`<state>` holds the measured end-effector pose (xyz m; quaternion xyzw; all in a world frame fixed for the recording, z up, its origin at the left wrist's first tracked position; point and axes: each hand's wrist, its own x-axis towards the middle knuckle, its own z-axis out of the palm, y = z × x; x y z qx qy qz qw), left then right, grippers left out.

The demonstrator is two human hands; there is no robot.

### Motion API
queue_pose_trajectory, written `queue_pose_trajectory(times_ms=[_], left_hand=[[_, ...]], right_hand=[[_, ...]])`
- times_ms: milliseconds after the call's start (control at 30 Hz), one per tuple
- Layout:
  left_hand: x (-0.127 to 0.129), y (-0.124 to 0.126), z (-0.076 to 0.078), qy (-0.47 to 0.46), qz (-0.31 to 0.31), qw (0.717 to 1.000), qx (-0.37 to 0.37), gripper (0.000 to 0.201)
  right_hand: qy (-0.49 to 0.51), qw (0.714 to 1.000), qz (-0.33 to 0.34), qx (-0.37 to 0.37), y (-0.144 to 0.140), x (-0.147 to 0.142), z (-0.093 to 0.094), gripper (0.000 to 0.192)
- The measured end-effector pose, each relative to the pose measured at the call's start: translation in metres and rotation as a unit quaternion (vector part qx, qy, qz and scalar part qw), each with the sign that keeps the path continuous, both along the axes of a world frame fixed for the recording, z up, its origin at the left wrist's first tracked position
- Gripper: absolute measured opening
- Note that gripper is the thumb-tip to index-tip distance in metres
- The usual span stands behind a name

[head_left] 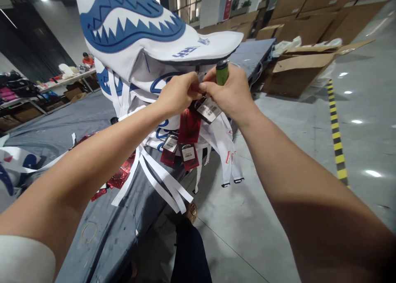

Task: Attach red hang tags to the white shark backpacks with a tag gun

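A stack of white caps with blue shark-mouth prints (133, 31) stands on the grey-covered table (62, 126). White straps and red hang tags (188, 128) dangle from the stack. My left hand (176, 94) pinches something small at the stack's front, fingertips meeting my right hand. My right hand (229, 94) grips a green tool with a black tip (222, 71) and also pinches a black tag with a white barcode label (208, 109).
More red tags and white-blue pieces lie on the table at left (117, 176). A rubber band (88, 232) lies near the table's front. Open cardboard boxes (303, 64) stand on the floor at right, beside a yellow-black floor stripe (336, 138). A person sits far back left.
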<state>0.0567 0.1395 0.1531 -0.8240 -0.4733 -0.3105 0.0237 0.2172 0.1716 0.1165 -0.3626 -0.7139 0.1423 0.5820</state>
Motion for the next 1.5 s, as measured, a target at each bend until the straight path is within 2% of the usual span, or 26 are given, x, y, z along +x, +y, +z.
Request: queue_pose_trajectory(times_ms=[67, 167, 300, 467, 600, 733, 867, 1000, 1167, 1233, 1367, 1433, 1500], left_hand=[[0.001, -0.002, 0.000, 0.004, -0.003, 1.000, -0.017, 0.008], [0.001, -0.003, -0.001, 0.003, 0.034, 0.999, 0.007, 0.004], [0.000, -0.003, -0.003, 0.004, 0.000, 1.000, -0.015, 0.008], [0.002, -0.008, -0.002, 0.002, 0.055, 0.998, 0.004, 0.006], [0.002, -0.010, -0.003, 0.007, 0.021, 0.999, -0.026, 0.008], [0.002, -0.009, -0.003, 0.006, 0.056, 0.998, -0.003, 0.006], [0.001, -0.009, -0.003, 0.015, 0.013, 1.000, -0.018, 0.011], [0.002, -0.011, -0.003, 0.014, 0.047, 0.999, 0.015, 0.005], [-0.001, -0.009, -0.003, 0.036, 0.025, 0.999, 0.010, 0.009], [-0.001, -0.009, -0.002, 0.039, 0.033, 0.998, 0.025, 0.011], [0.002, -0.009, -0.002, 0.035, 0.053, 0.998, 0.008, 0.005], [0.003, -0.009, -0.002, 0.036, 0.053, 0.998, 0.003, 0.005], [0.002, -0.010, 0.000, 0.035, 0.037, 0.999, 0.003, 0.008]], right_hand=[[-0.004, 1.000, -0.002, 0.002, 0.000, 0.000, -0.001, 0.014], [-0.005, 1.000, -0.007, 0.000, -0.004, -0.001, 0.000, 0.014], [-0.018, 0.999, -0.033, -0.011, -0.011, -0.004, 0.004, 0.016], [-0.025, 0.999, -0.025, -0.013, -0.005, -0.003, -0.001, 0.016], [-0.030, 0.999, -0.019, 0.024, 0.006, 0.000, -0.011, 0.017], [-0.017, 1.000, -0.014, 0.015, 0.005, -0.001, -0.011, 0.019], [0.007, 1.000, -0.025, -0.001, -0.003, -0.004, -0.007, 0.021], [0.011, 1.000, -0.017, -0.018, -0.005, -0.006, -0.006, 0.023], [0.003, 1.000, -0.014, -0.013, -0.006, -0.006, -0.007, 0.024], [0.005, 1.000, -0.013, -0.017, -0.006, -0.007, -0.008, 0.022], [0.017, 0.999, -0.008, -0.028, -0.002, -0.009, -0.009, 0.021], [0.006, 0.999, -0.016, -0.029, -0.001, -0.008, -0.008, 0.020], [-0.018, 0.998, -0.053, -0.016, -0.008, -0.006, -0.006, 0.014]])
